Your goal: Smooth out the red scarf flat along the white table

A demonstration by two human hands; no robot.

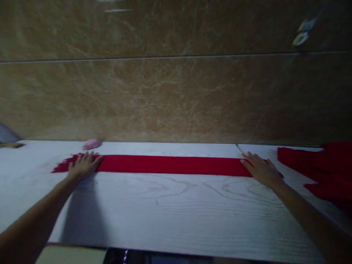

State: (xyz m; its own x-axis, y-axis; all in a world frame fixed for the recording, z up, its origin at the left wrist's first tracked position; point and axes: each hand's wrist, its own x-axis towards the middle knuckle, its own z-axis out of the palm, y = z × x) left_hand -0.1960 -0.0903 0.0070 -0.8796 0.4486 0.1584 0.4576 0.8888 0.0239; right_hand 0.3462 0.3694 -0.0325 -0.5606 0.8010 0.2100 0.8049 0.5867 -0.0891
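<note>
A long red strip of cloth (170, 165) lies flat across the pale wood-grain table, running left to right, with a fringed left end. My left hand (84, 165) rests on it close to the fringe, fingers spread. Near the strip's right end, my right hand (261, 168) lies on the cloth with its fingers stretched out, covering part of that end. A thin pale stick-like thing (239, 148) shows just beyond my right fingertips; its kind I cannot make out. Beyond my left hand sits a small pink lump (91, 143).
More red cloth (330, 168) lies heaped at the right of the table (170, 212). A brown marbled tile wall (176, 99) rises along the back edge. A small brownish item (12, 145) lies at the far left. Dark things show below the front edge.
</note>
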